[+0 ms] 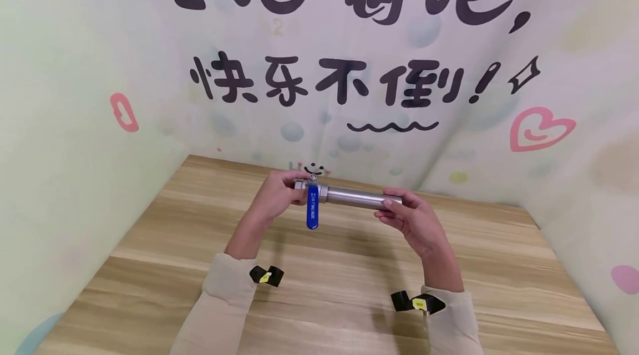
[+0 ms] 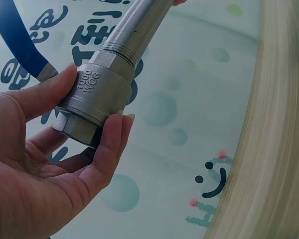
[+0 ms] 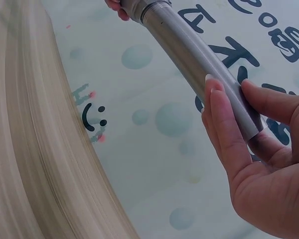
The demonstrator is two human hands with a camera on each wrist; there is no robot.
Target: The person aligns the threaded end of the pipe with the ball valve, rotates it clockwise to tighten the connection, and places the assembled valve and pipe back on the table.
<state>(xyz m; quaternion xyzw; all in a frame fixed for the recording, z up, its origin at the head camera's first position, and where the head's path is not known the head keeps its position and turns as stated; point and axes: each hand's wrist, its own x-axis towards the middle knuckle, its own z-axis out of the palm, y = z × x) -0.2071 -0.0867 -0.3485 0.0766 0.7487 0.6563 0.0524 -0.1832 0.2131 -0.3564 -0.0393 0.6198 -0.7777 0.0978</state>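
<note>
A steel ball valve (image 1: 323, 194) with a blue lever handle (image 1: 312, 208) is held above the table, joined to a straight metal pipe (image 1: 356, 198). My left hand (image 1: 274, 195) grips the valve body at its left end, thumb on the near side and fingers curled beneath. In the left wrist view, the valve body (image 2: 97, 89) bears raised lettering, and pipe threads show where the pipe (image 2: 144, 25) enters it. With thumb and fingers, my right hand (image 1: 414, 219) pinches the pipe near its free end. The right wrist view shows that pipe (image 3: 199, 64) slanting between thumb and fingertips.
Below the hands lies a wood-grain table (image 1: 319, 294). A pale printed backdrop (image 1: 279, 105) with dark lettering and drawings stands behind the table and along both sides. Black straps with yellow labels sit at both cuffs.
</note>
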